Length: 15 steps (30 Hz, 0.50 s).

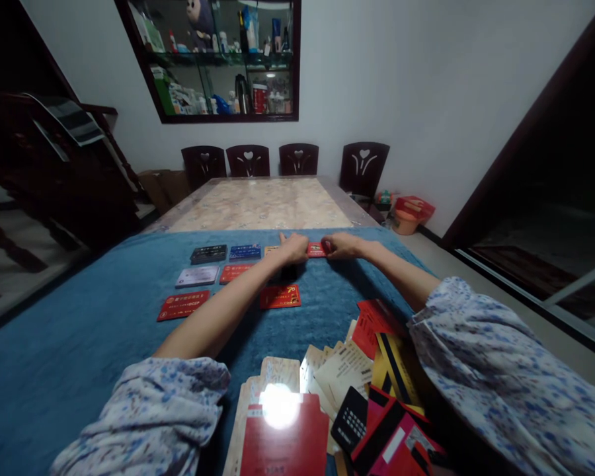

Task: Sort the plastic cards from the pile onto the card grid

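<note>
Lying on the soft blue cloth, the small glossy red rectangular card sits between our two bare hands, at the right end of the farthest row. Our right hand has its fingers bent at the card's right end; whether it pinches or only touches the card, we cannot tell. Our left hand lies just beside the card's left end, index finger pointing forward and the other fingers curled under; we cannot tell whether it grips anything. Left of it we see part of an orange-yellow card, then a blue rectangular stack of cards and a black rectangular stack of cards. Nearer us lie a pale lilac stack and a red stack, then a flat red card with white print and a red card with gold markings. Between our forearms, closest to us, cream printed cards, a black-and-gold striped card and a large shiny red rectangular card overlap. Beyond the cloth stretches the beige marbled tabletop, with dark wooden chairs behind.
</note>
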Each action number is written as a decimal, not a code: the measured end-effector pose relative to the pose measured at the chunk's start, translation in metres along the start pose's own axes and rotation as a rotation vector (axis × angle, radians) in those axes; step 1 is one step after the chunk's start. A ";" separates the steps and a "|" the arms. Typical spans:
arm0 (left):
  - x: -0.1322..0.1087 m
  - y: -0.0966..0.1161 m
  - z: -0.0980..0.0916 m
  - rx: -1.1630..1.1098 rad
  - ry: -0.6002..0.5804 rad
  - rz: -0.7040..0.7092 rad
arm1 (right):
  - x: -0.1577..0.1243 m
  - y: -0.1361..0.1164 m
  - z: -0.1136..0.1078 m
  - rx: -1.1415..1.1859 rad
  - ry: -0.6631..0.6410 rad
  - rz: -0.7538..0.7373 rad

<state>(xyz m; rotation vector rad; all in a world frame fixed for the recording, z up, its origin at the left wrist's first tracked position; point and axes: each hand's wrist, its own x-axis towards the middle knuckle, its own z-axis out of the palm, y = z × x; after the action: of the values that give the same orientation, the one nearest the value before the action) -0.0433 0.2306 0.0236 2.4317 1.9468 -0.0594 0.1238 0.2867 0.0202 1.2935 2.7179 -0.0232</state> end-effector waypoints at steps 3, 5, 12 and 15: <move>0.001 0.001 -0.001 -0.010 -0.019 -0.007 | 0.003 0.001 0.000 0.023 -0.005 0.010; 0.001 0.001 -0.002 -0.012 -0.028 -0.011 | 0.004 0.000 -0.001 0.025 -0.012 0.011; 0.004 0.000 -0.002 -0.016 -0.057 -0.006 | 0.005 -0.003 -0.002 -0.004 -0.026 0.011; 0.004 -0.001 -0.002 -0.031 -0.059 -0.001 | 0.006 -0.004 -0.001 -0.028 -0.024 0.009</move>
<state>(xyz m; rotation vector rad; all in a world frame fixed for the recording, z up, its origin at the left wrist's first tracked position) -0.0432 0.2346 0.0250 2.3815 1.9099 -0.0993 0.1168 0.2889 0.0207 1.2892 2.6828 0.0002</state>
